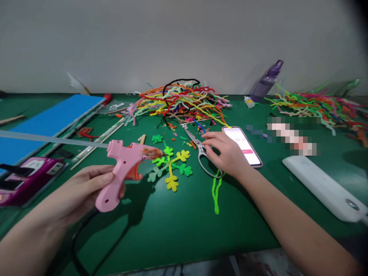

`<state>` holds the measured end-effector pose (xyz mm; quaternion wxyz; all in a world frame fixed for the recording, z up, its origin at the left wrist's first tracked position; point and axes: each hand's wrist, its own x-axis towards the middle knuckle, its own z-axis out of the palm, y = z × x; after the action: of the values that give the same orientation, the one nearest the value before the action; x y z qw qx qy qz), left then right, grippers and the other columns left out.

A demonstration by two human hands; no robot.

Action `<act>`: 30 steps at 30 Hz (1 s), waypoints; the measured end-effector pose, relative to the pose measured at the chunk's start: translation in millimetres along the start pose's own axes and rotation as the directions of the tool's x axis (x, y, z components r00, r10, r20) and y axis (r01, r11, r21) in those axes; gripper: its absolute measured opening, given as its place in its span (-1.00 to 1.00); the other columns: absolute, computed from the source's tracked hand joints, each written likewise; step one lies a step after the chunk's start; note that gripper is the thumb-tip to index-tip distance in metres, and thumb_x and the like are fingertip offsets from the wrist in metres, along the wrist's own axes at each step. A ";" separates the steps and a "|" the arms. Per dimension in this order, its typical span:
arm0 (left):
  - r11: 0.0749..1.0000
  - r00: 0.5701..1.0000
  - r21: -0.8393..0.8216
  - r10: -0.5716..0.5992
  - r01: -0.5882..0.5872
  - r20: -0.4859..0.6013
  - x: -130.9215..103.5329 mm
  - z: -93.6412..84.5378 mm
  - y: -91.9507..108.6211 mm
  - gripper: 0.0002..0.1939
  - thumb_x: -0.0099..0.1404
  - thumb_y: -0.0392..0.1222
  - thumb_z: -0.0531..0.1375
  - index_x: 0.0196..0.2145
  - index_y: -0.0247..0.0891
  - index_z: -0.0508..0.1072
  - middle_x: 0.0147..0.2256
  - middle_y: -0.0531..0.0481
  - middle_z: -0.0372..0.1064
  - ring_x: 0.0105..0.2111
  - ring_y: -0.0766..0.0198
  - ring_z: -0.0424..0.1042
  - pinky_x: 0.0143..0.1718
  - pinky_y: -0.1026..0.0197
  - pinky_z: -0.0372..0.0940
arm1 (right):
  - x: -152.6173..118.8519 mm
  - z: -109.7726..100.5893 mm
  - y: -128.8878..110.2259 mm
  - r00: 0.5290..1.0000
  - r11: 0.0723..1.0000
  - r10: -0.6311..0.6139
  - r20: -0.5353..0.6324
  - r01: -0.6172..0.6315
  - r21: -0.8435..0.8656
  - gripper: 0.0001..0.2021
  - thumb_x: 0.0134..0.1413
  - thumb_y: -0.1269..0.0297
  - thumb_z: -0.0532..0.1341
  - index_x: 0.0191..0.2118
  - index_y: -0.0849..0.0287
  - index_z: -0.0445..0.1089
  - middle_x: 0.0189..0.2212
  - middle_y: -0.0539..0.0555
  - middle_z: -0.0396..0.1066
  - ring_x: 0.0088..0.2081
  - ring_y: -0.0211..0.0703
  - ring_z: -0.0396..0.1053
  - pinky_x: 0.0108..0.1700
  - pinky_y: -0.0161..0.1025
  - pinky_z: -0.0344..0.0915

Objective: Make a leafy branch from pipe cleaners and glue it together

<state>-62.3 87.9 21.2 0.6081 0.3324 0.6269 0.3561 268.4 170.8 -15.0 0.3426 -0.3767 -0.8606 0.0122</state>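
Observation:
My left hand point(92, 186) is wrapped round the handle of a pink hot glue gun point(119, 176). A long clear glue stick point(57, 138) runs out of the gun's back to the left. The browned nozzle end is over a flower-like piece of bent pipe cleaners point(170, 165), yellow and several greens, flat on the table. Whether the tip touches it I cannot tell. To the right, my right hand point(222, 151) has its fingers closed about the middle of the grey-handled scissors point(202, 161), blades pointing away. A bent green pipe cleaner point(216, 195) lies beside the scissors' loops.
A heap of pipe cleaners point(178, 99) lies at the back, another bundle point(322, 103) at right. A phone point(244, 147), white power strip point(322, 188) and purple bottle point(266, 84) are on the right. A blue board point(57, 119) and magenta device point(34, 180) are left. The gun's cord point(75, 245) hangs low.

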 end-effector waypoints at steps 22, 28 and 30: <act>0.984 0.984 -0.074 0.167 -0.162 0.066 8.9 12.6 18.4 -0.70 0.03 -0.12 0.38 -0.30 -0.36 0.55 -0.40 -0.08 0.54 -0.43 0.31 0.49 -0.40 0.41 0.38 | 0.4 -7.4 5.8 0.999 1.000 0.023 -0.045 -0.023 0.007 -0.82 0.14 0.39 0.09 -0.25 0.20 0.44 -0.12 0.17 0.42 -0.06 -0.05 0.36 0.00 -0.02 0.32; 0.963 0.960 -0.086 0.264 -0.256 0.095 21.5 17.0 24.1 -0.81 0.15 -0.18 0.31 -0.31 -0.37 0.52 -0.48 -0.01 0.54 -0.48 0.38 0.46 -0.41 0.46 0.35 | -1.1 -6.8 10.1 0.997 1.000 0.017 -0.077 -0.017 0.006 -0.83 0.14 0.39 0.09 -0.24 0.17 0.43 -0.11 0.16 0.42 -0.06 -0.04 0.36 0.00 -0.01 0.34; 0.960 0.957 -0.087 0.273 -0.266 0.095 28.4 15.1 23.5 -0.80 0.19 -0.19 0.28 -0.26 -0.37 0.51 -0.47 0.01 0.54 -0.47 0.39 0.47 -0.38 0.46 0.35 | -1.1 -6.5 10.5 0.997 1.000 0.015 -0.081 -0.015 0.003 -0.82 0.14 0.39 0.09 -0.23 0.17 0.43 -0.11 0.16 0.42 -0.06 -0.03 0.37 -0.01 0.00 0.34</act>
<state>-48.8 125.0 26.2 0.5980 0.4105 0.5291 0.4403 279.5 176.0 -13.6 0.3774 -0.3829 -0.8432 0.0006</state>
